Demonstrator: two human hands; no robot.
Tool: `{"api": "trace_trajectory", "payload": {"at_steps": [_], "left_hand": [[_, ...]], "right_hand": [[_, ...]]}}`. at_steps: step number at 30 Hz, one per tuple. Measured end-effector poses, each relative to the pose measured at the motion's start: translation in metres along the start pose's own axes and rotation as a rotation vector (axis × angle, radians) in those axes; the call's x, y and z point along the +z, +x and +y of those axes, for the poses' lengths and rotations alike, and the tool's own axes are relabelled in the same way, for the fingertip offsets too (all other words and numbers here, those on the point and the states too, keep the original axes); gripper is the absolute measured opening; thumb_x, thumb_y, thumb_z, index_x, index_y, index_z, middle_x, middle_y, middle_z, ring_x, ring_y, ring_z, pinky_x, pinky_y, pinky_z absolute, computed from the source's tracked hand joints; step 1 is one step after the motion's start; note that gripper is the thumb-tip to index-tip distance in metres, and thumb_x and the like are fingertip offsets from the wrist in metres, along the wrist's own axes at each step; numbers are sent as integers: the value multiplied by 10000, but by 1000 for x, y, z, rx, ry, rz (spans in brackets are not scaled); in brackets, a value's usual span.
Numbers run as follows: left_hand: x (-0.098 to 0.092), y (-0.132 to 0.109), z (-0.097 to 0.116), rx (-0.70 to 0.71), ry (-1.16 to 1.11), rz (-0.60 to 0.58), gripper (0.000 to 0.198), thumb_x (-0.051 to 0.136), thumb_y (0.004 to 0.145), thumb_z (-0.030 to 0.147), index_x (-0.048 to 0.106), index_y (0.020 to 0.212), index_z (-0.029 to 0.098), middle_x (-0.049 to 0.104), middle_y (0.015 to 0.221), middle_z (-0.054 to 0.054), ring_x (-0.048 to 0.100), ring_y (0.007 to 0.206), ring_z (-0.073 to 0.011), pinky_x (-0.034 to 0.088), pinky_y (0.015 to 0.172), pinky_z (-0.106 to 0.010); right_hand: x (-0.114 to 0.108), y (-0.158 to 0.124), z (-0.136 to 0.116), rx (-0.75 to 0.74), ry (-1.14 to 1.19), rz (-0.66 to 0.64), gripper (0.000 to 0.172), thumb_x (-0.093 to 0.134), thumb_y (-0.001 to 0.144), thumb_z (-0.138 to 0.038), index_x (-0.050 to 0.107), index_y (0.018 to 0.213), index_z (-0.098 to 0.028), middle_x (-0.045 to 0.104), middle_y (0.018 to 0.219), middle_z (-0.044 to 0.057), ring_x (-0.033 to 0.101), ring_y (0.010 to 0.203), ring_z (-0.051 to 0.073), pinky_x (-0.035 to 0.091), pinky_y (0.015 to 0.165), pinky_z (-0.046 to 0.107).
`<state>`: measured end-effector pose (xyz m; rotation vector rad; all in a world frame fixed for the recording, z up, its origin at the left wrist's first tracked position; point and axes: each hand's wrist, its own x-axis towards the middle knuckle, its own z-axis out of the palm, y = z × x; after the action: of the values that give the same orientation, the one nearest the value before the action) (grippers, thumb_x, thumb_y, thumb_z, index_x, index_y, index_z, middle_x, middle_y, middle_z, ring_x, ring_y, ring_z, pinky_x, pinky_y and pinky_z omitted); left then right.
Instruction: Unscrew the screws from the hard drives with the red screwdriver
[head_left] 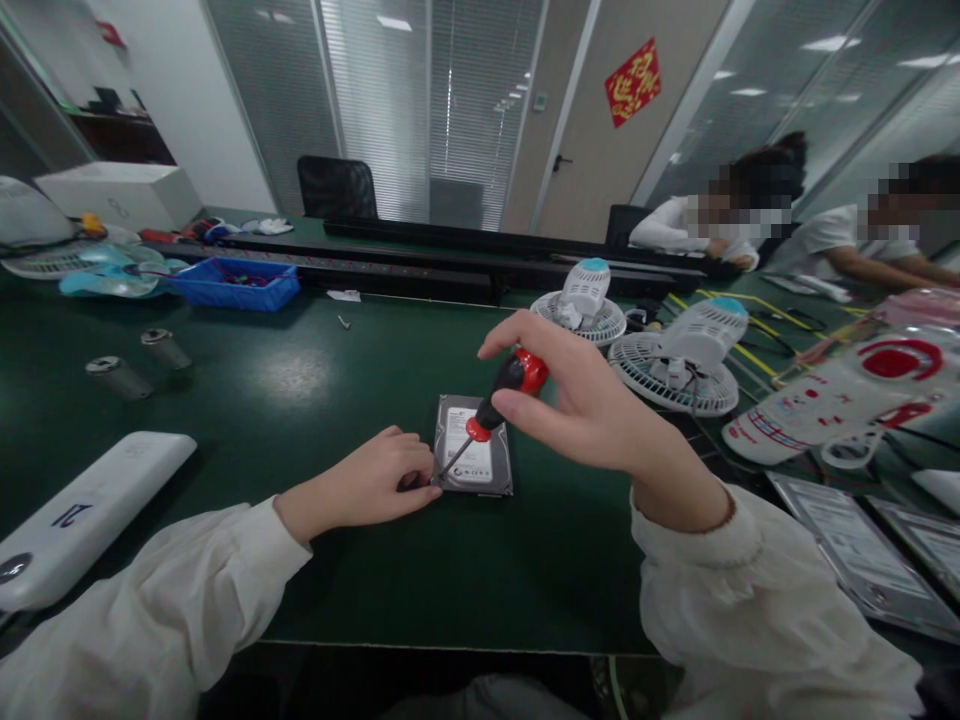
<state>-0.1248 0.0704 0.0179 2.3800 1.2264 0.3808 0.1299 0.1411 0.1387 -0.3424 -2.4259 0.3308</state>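
A hard drive [457, 452] with a white label lies flat on the green table in front of me. My right hand [592, 405] grips a red and black screwdriver [496, 397] by its handle. The shaft slants down to the left, its tip at the drive's near left corner. My left hand [382, 478] rests at that same corner, fingers curled against the drive's edge and thumb beside the screwdriver tip. The screw under the tip is too small to make out.
Two white fans [675, 365] and a white bottle [840, 390] stand to the right, above more hard drives [862, 550]. Leftward are a white device [97, 510], two metal cylinders [120, 378] and a blue bin [236, 285]. Two people sit at far right.
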Motion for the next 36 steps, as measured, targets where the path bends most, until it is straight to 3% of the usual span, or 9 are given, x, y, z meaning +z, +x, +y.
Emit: {"api": "trace_trajectory", "payload": {"at_steps": [2,5,10,12,17,20,23,26,36], "left_hand": [[0,0,-1,4,-7,4,214,675,1012,331,662,839,203,672,818,12,619,790,-189,407,871,-388],[1,1,-1,18,-3,11,229,673,1013,336,653,827,206,673,817,15,621,800,-189,408,881,-386],[0,0,-1,13,7,3,204,676,1011,313,658,841,203,667,816,17,619,798,-187,406,873,-379],[0,0,-1,13,10,4,203,682,1009,309,655,839,202,664,814,17,622,803,-189,404,879,-381],[1,1,-1,15,16,9,214,673,1010,323,650,832,206,657,800,22,613,779,-186,404,862,-374],[0,1,-1,11,5,7,213,674,1009,333,656,837,207,666,813,17,616,781,-186,409,861,-374],[-1,1,0,6,0,-4,220,674,1008,328,650,829,204,667,814,15,617,786,-188,412,870,-380],[0,1,-1,6,4,-6,216,651,1020,315,647,837,200,668,829,9,622,815,-195,409,894,-391],[1,0,-2,10,-4,-5,214,636,1032,314,663,855,198,669,829,6,616,810,-193,408,888,-394]], "right_hand": [[-7,-2,-1,7,64,-83,331,652,932,-287,582,1236,-175,671,1212,93,625,872,162,513,738,311],[-13,-4,-1,48,129,-135,346,650,909,-190,549,1240,-187,678,1139,53,642,836,140,516,700,279],[-9,-2,3,111,-42,-44,343,729,955,-431,620,1161,-178,583,766,-48,528,615,106,383,589,265],[-8,-1,3,144,-111,-35,370,715,966,-486,642,1153,-176,566,723,-56,493,574,98,350,584,271],[-12,-2,1,78,71,-105,408,717,914,-352,549,1246,-186,683,1122,64,672,875,167,517,742,305],[-13,-3,1,74,186,-149,386,676,885,-205,533,1242,-191,687,1090,44,676,858,148,530,732,287],[-10,-3,3,104,141,-100,241,687,940,-289,595,1135,-181,692,932,16,640,771,137,484,671,269],[-8,-2,5,101,67,-48,224,694,956,-358,634,1064,-172,678,898,19,607,726,129,460,641,266],[-25,-4,-6,109,34,115,89,706,923,-280,665,958,-210,688,905,29,622,732,164,503,682,349]]}}
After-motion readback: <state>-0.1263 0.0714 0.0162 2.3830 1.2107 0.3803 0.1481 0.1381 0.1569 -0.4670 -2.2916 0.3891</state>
